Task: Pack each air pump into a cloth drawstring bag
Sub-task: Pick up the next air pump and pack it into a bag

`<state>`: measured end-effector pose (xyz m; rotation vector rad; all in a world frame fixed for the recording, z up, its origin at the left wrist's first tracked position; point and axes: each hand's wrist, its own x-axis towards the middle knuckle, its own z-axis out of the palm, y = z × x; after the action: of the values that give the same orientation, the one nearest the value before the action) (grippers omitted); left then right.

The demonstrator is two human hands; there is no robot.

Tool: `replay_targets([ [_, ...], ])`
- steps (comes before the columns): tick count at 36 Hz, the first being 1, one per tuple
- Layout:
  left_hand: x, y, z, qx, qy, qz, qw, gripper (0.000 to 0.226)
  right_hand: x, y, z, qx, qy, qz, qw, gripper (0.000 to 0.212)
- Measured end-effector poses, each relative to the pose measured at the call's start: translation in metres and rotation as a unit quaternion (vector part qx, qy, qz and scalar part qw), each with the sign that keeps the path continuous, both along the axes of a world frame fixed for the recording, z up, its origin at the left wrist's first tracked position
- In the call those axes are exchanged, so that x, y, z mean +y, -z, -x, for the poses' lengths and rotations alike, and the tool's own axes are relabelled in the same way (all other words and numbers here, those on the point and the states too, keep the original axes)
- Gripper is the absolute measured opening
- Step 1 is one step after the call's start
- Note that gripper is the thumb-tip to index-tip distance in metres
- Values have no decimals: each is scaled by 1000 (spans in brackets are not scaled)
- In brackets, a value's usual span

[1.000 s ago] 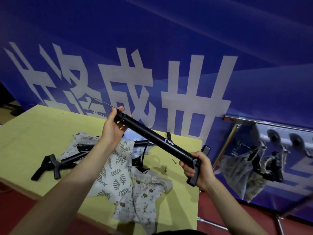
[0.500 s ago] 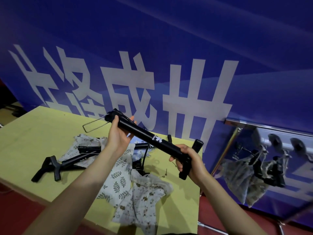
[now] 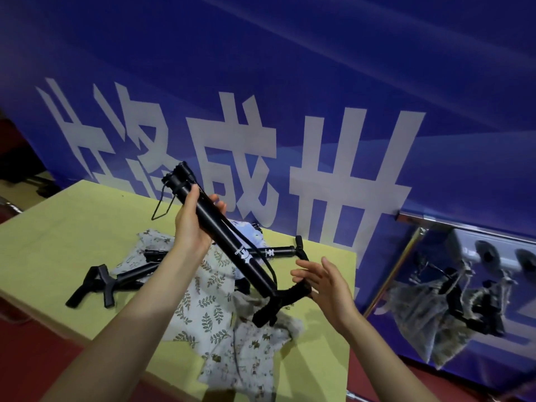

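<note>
The left hand (image 3: pixel 193 224) grasps the black air pump (image 3: pixel 229 242) tilted above the cloth bags (image 3: pixel 203 297); the right hand (image 3: pixel 327 282) is released, fingers straight

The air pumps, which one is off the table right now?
The air pump gripped by the left hand, tilted with its T-handle down. The other pumps lie flat among the cloth bags.

Event or exhibition hall, blue printed banner (image 3: pixel 319 82), yellow-green table (image 3: pixel 72 242)
</note>
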<state>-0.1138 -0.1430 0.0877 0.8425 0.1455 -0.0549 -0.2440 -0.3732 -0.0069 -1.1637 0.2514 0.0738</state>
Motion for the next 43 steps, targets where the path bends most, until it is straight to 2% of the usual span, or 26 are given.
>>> replay_targets([
  [3,4,-10,0,12,21,14,1000,40,6,-8,-17,11,-34,114,993,35],
  [6,2,-21,2,20,16,36,999,36,16,-12,-36,1,-94,193,977,33],
  [8,2,-26,3,15,6,47,999,33,25,-16,-47,-1,-163,199,966,28],
  [11,5,-32,5,1,11,38,999,32,42,-22,-57,31,-258,155,953,37],
  [14,13,-33,4,-10,6,6,1000,31,53,-22,-57,27,-288,152,945,42],
  [17,22,-28,3,-13,-14,-45,999,35,54,-20,-53,-3,-256,169,952,32],
  [20,30,-20,5,-12,-49,-112,992,35,45,-24,-52,-19,-182,187,965,29],
  [22,33,-14,7,-13,-63,-179,982,26,38,-27,-53,-33,-135,241,961,28],
  [25,37,-4,9,12,-103,-239,965,24,30,-34,-49,-50,-131,303,943,28],
  [29,38,7,1,96,-126,-203,966,29,34,-35,-40,-61,-160,316,933,29],
  [33,36,18,-15,169,-81,-186,964,46,46,-28,-33,-76,-164,337,924,26],
  [37,35,25,-23,189,-40,-167,967,50,49,-19,-27,-78,-115,341,930,38],
  [40,34,28,-24,197,-45,-147,968,49,50,-14,-20,-76,-124,336,930,27],
  [43,35,33,-24,204,-56,-120,970,47,52,-8,-12,-83,-118,346,927,31],
])
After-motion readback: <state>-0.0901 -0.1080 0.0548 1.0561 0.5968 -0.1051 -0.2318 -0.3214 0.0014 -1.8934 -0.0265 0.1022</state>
